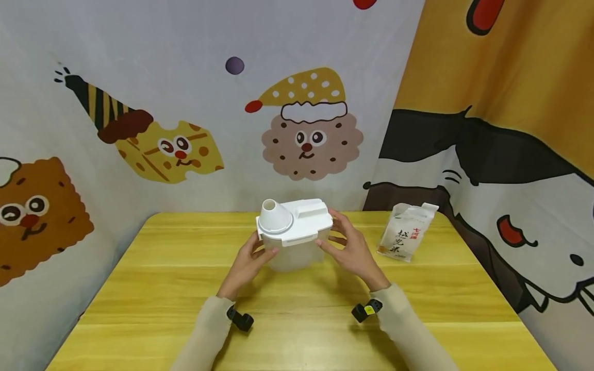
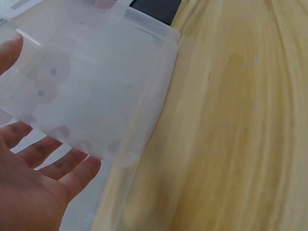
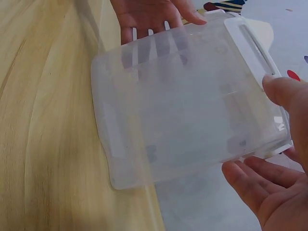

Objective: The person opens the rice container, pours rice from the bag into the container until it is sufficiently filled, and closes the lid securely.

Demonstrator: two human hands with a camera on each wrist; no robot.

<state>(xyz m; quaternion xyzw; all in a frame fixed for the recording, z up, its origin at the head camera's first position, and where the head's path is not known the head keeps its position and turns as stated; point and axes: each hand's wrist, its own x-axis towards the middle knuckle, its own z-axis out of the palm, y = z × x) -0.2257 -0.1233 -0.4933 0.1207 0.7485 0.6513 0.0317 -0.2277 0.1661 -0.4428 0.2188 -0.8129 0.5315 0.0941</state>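
Observation:
A translucent plastic storage container (image 1: 294, 257) with a white lid (image 1: 308, 222) is held upright between both hands. On the left part of the lid stands a white cone-shaped spout (image 1: 269, 212), open at its top. My left hand (image 1: 246, 265) grips the container's left side, thumb at the front and fingers spread along the side wall in the left wrist view. My right hand (image 1: 352, 252) holds the opposite side near the lid, with its thumb on the lid's edge in the right wrist view. Whether the base touches the table cannot be made out.
To the right, near the table's back edge, stands a whitish rice bag (image 1: 403, 234) with black and red lettering. The wood-patterned table (image 1: 185, 288) reaches back to a curtain (image 1: 185, 62) printed with cartoon figures.

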